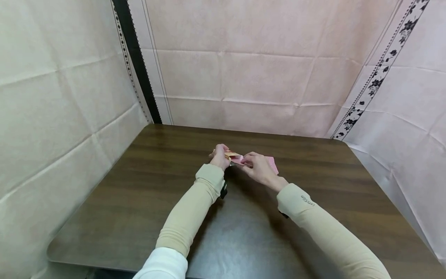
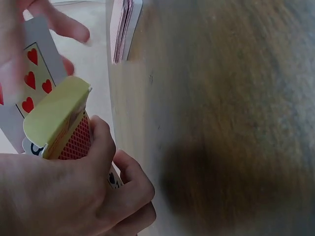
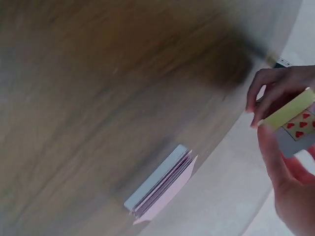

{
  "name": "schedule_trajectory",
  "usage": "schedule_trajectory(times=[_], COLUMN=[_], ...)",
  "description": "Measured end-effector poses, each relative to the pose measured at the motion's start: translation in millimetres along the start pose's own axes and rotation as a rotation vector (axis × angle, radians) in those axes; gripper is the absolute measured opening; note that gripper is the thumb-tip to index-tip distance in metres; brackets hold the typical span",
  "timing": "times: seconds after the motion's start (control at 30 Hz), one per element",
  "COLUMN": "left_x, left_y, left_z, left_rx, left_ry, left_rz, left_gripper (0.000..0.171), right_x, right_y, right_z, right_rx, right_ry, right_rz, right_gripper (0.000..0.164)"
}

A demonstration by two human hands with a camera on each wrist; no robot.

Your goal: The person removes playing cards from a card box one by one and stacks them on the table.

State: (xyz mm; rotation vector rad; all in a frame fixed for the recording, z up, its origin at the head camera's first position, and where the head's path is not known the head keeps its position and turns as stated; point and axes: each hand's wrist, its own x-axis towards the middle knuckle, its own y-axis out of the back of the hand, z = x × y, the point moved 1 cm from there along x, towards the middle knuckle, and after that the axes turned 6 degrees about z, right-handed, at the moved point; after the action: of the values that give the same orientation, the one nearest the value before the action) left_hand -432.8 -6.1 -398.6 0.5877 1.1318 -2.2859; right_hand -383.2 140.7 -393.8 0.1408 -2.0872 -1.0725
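Note:
My left hand grips a small card box with a red lattice pattern and a raised yellow flap. Part of another card face shows between its fingers. A heart playing card stands out of the box's open end, and my right hand pinches it between thumb and fingers. From the right wrist, the same card appears just beyond the flap, with the right thumb close to the flap's edge. How many cards the right fingers hold, I cannot tell.
A stack of pink-backed cards lies on the brown wooden table, just right of the right hand. Its layered edges face the right wrist camera. Pale creased cloth hangs behind the table and along both sides.

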Motion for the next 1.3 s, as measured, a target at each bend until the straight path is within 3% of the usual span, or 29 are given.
schedule_trajectory(times=[0.17,0.3,0.4,0.53,0.63,0.77,0.83,1.0,1.13,1.3], left_x=[-3.0,-3.4,-0.7,13.6,32.1,30.4,17.1,3.5,3.5,3.6], left_y=[0.9,2.4,2.0,-1.7,-4.2,-3.5,-1.7,1.9,1.5,1.5], left_z=[-2.1,-3.9,-5.0,-7.8,-10.7,-6.5,-1.6,4.7,5.9,7.1], left_rx=[0.027,0.023,0.014,0.029,0.024,0.005,-0.002,-0.013,0.004,0.042], left_ry=[0.034,0.030,0.019,-0.015,-0.057,-0.056,-0.020,0.031,0.032,0.022], left_rz=[-0.032,-0.021,0.028,0.100,0.128,0.145,0.138,0.111,0.107,0.103], left_gripper=[0.090,0.087,0.077,0.071,0.070,0.074,0.075,0.071,0.069,0.075], right_x=[2,5,10,19,22,20,17,6,-4,-9], right_y=[-3,-4,-1,11,23,33,36,33,24,16], right_z=[-5,-8,-11,-15,-15,-6,2,26,39,47], right_rx=[0.047,0.004,-0.019,-0.008,0.009,0.024,-0.003,-0.177,-0.317,-0.398], right_ry=[-0.169,-0.207,-0.223,-0.283,-0.338,-0.372,-0.389,-0.506,-0.591,-0.599], right_rz=[-0.028,-0.054,-0.131,-0.303,-0.359,-0.304,-0.249,-0.141,-0.144,-0.173], right_gripper=[0.030,0.029,0.027,0.033,0.038,0.041,0.043,0.048,0.057,0.061])
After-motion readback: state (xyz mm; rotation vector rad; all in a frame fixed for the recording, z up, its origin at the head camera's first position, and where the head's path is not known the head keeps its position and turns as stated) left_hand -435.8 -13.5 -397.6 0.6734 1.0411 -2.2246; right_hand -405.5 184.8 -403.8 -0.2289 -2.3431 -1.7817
